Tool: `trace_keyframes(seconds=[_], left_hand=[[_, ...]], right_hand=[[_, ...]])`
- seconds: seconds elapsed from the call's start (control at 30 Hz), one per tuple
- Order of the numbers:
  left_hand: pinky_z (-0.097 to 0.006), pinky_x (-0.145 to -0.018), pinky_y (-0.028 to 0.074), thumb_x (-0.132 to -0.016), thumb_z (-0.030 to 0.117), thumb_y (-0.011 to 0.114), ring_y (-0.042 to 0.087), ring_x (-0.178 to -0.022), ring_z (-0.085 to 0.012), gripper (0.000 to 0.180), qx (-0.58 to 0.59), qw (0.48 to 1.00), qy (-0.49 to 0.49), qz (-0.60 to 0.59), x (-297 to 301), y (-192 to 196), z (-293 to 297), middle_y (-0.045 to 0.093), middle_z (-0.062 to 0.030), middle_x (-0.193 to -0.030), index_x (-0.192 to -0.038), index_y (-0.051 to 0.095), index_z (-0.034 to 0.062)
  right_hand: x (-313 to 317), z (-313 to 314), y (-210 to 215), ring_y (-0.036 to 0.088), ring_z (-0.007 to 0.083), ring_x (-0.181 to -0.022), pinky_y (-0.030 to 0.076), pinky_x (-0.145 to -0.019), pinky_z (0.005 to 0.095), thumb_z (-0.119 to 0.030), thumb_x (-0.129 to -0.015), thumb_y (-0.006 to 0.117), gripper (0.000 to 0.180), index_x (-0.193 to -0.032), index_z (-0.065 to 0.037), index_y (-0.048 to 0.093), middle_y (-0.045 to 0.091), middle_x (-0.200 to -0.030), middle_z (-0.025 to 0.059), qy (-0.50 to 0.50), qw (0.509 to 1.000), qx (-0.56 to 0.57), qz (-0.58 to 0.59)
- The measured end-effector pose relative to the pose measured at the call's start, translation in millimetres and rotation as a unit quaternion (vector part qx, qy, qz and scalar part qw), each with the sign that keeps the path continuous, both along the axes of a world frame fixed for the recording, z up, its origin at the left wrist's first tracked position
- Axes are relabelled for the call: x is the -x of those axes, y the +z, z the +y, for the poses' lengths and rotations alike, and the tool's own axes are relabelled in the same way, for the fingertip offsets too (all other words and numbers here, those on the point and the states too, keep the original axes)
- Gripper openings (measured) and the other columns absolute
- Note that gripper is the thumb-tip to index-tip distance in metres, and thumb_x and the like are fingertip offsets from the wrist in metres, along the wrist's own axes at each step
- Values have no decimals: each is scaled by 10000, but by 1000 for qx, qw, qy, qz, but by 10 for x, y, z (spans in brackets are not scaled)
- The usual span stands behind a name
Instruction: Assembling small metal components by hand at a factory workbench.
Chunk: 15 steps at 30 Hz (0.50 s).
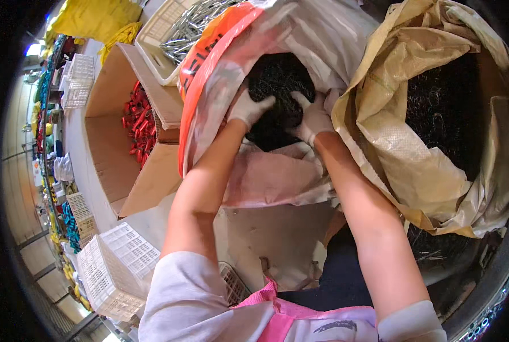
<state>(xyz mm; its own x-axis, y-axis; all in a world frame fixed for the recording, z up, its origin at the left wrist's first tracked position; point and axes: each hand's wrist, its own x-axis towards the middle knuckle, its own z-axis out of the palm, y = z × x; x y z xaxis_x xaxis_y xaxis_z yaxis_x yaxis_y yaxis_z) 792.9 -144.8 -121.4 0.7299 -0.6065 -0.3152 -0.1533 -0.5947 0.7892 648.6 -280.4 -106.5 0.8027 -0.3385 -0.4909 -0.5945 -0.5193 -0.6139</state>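
Observation:
Both of my hands, in white gloves, reach into a white woven sack (274, 176) with an orange printed side. Between them sits a dark clump of small black wire-like pieces (281, 80), too fine and tangled to name exactly. My left hand (251, 109) grips its left side, with the thumb lying over the top and the other fingers mostly hidden. On the opposite side my right hand (313, 118) holds the clump, thumb pointing inward and fingers curled underneath. The rest of the sack's inside is largely hidden by the clump and the folds.
At right stands a tan woven sack (400, 139) holding similar black pieces (439, 119). Left is an open cardboard box (107, 139) of red parts (140, 122). Behind it, a cream plastic basket (153, 57) holds metal rods (194, 31). White baskets (109, 279) stand at lower left.

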Motion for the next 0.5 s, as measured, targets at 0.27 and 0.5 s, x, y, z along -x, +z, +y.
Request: trace_keyframes(seconds=[0.27, 0.5], left_hand=[[-346, -999, 380, -695, 615, 669, 523, -1160, -298, 908, -126, 964, 148, -179, -245, -291, 58, 534, -202, -1263, -1313, 446, -12], [-351, -1070, 303, -618, 393, 821, 406, -1264, -269, 973, 37, 998, -58, -4, -26, -109, 49, 446, -157, -1343, -1370, 335, 12]], right_hand=[[-122, 196, 58, 153, 533, -1303, 210, -1108, 457, -460, -525, 820, 1043, -1414, -247, 317, 178, -1390, 341, -64, 990, 101, -76], [177, 45, -66, 180, 523, -1304, 240, -1089, 521, -388, -546, 821, 989, -1399, -293, 331, 127, -1425, 295, -12, 992, 2, -129]])
